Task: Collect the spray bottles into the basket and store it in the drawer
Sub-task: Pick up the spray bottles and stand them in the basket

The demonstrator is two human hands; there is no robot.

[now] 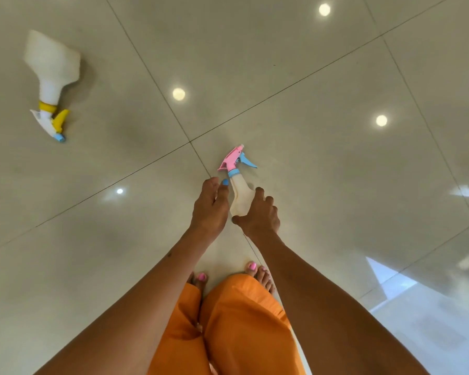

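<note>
The small spray bottle point(240, 194) lies on its side on the glossy tiled floor point(309, 77), between the two hands, with its pink and blue trigger head pointing away beyond the fingertips. The right hand point(259, 216) has its fingers curled over the pale body and the thumb near the bottom of it; whether the grip is already firm I cannot tell. The left hand point(210, 208) is just beside the neck, its fingers loosely apart and holding nothing. The body looks translucent and seems empty, so I judge it light, a little soft when pressed, and smooth enough to slip; the narrow neck under the trigger is probably the safer place to take it. No label or writing can be read on it. A larger white bottle point(52, 74) with a yellow collar lies well apart, far from the left fingers. No basket or drawer is in view.
</note>
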